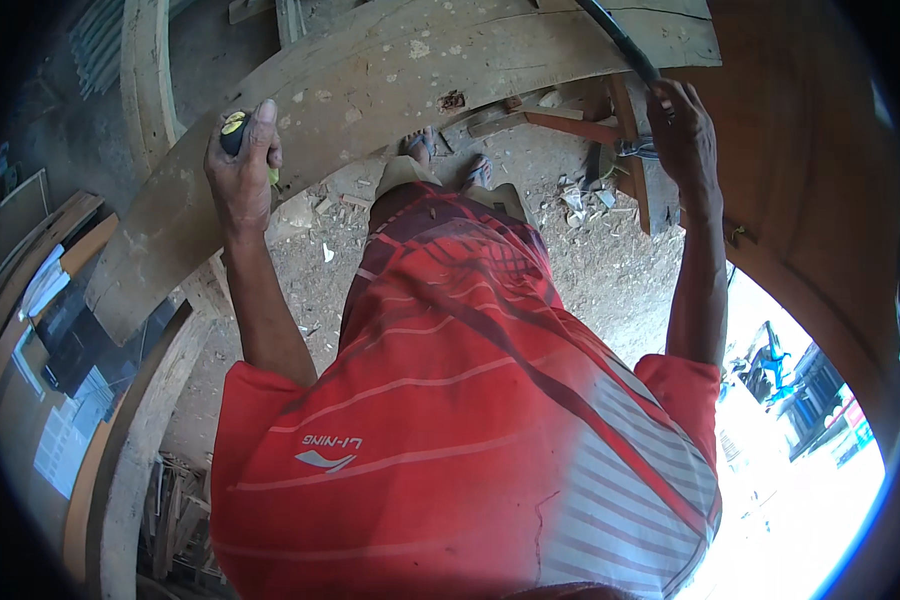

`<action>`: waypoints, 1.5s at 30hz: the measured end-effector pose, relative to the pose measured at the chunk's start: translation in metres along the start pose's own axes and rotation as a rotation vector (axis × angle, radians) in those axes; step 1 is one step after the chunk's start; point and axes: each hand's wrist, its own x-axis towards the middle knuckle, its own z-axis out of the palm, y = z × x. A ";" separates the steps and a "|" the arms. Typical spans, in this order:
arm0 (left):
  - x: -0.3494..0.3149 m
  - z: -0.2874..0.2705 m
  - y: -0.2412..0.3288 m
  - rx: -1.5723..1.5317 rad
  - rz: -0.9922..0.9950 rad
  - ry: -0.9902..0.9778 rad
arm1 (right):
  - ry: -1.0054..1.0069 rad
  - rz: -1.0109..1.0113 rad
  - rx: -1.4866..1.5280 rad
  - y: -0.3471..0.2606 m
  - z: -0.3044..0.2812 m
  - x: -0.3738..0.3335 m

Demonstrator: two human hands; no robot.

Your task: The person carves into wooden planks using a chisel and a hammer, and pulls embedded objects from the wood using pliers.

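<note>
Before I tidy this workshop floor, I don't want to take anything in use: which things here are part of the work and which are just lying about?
In use:
- curved wooden plank
- yellow-and-black tool gripped in the left hand
- long dark tool held by the right hand

Lying about:
- wood scraps on the ground
- stacked boards at left
- offcuts at lower left

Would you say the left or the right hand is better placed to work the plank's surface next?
Probably the left hand: it rests on the curved wooden plank, gripping a small yellow-and-black tool. The right hand holds a dark rod at the plank's far edge.
</note>
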 end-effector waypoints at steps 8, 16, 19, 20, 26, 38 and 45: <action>-0.064 0.033 0.000 0.090 -0.057 0.003 | -0.150 -0.187 -0.350 0.073 0.014 -0.078; -0.147 0.134 0.004 0.309 0.261 -0.405 | -0.142 -0.271 -0.255 0.106 0.020 -0.087; -0.177 0.173 -0.002 0.385 0.556 -0.472 | -0.101 -0.348 -0.203 0.111 0.028 -0.103; -0.185 0.186 -0.005 0.425 0.654 -0.469 | -0.104 -0.374 -0.202 0.100 0.024 -0.109; -0.212 0.229 -0.016 0.710 0.885 -0.585 | -0.585 -0.201 0.628 0.006 0.021 -0.162; -0.179 0.189 -0.032 0.380 0.879 -0.473 | -0.801 0.074 1.658 -0.038 -0.019 -0.156; -0.127 0.157 -0.008 0.172 0.584 -0.248 | -0.384 -0.206 1.025 -0.104 -0.049 -0.094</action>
